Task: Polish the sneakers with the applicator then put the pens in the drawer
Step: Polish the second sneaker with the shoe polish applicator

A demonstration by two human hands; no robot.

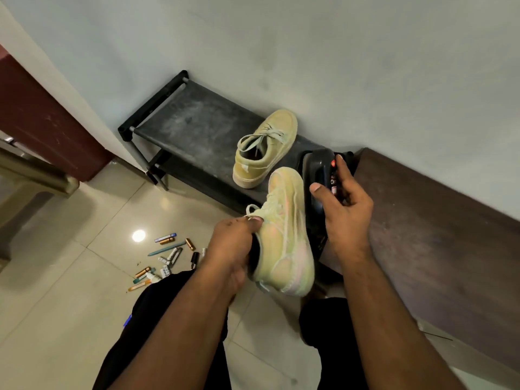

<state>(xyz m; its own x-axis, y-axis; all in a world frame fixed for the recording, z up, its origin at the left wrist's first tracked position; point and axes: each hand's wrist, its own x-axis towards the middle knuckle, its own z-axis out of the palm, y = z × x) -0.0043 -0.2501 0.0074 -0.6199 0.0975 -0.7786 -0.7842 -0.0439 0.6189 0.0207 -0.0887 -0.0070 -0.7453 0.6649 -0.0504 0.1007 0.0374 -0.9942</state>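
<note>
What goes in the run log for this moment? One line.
step: polishing | left hand: holds sneaker at its opening | right hand: grips applicator | other sneaker: on rack | pens: on floor

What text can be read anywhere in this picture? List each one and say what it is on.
"Che": white letters on the label of the black applicator held by the right hand; the rest is hidden by the fingers.
Red badge above it on the same label: too small to read.
Pens on the floor: any print is too small and blurred.
Sneakers, held and on the rack: no lettering visible.
</note>
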